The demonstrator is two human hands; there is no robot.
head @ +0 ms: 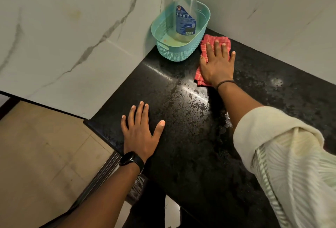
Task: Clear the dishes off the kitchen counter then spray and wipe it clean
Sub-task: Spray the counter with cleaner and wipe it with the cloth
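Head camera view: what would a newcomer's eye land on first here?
The red checked cloth stands out, pressed flat under the right hand at the back of the black counter, which glistens wet in front of it. Beside the cloth, in the corner, a teal basket holds a clear bottle with a blue label. The left hand lies flat near the counter's front edge.

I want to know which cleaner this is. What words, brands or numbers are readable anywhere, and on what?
No text can be read.
Spray bottle in the basket: blue label with white print and a barcode, too small and blurred to read.
Wristwatch: dark, no text shows.
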